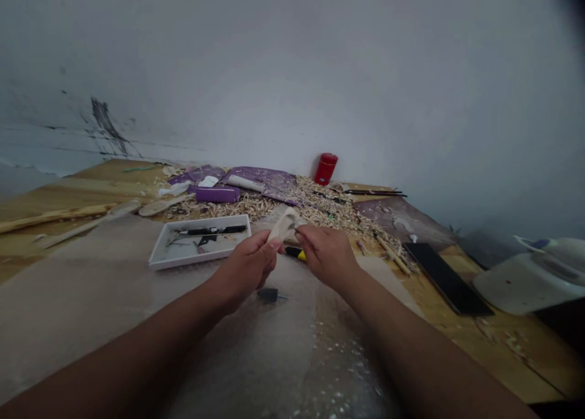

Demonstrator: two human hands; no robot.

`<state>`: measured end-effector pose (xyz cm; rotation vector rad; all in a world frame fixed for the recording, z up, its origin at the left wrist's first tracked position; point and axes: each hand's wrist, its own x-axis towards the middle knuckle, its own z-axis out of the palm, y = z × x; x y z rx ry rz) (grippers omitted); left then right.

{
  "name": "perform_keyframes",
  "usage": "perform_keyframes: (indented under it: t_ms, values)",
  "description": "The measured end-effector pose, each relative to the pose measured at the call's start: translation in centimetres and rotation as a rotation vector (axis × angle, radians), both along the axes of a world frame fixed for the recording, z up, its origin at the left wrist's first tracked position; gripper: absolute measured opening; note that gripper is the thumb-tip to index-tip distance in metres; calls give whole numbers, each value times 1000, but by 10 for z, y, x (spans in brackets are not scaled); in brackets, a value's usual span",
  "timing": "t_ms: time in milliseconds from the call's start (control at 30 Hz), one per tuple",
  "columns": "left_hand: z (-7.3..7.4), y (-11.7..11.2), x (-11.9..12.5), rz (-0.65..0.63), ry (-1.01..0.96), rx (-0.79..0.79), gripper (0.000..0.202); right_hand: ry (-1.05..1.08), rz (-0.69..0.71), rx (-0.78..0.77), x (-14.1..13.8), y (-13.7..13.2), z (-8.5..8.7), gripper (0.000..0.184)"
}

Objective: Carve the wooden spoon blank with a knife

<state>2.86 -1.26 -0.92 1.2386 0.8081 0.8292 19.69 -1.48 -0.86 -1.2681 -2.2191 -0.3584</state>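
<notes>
A light, stiff piece of pale carved wood [284, 225], dry and a bit rough, best held at its thick part, up over the worktop [512, 352] near a white tray [199, 242], left hand [247, 267] fingers curled round it, right hand [325, 256] fingers pressed together beside it, hold hard to tell.

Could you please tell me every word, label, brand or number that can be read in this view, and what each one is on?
None can be read. The red canister, the purple pouch, the yellow-and-black tool handle, the white appliance and the pale wooden piece show no legible marking; any small print is too blurred to tell.
</notes>
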Motion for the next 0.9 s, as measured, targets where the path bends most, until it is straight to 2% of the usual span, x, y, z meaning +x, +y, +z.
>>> perform_keyframes:
  t_ms: [200, 333, 500, 567, 667, 800, 900]
  values:
    - [2, -1, 1, -3, -23, 0, 25, -15, 64, -3, -2, 0, -2, 21]
    - [3, -2, 1, 14, -7, -15, 23, -18, -1, 22, 0, 2, -2, 20]
    - [2, -1, 1, -4, -28, 2, 23, -30, 58, 30, 0, 1, -1, 23]
    - [1, -1, 1, 0, -21, 0, 23, -30, 37, 52, 0, 2, -1, 22]
    - [2, -3, 1, -2, -20, -21, 23, -16, -8, 68, 0, 2, -1, 20]
    - [6, -6, 0, -17, -59, -73, 23, -19, 65, 71, -2, 0, 1, 23]
    - [8, -7, 1, -15, -69, -117, 24, -13, 45, 112, -1, 0, 1, 21]
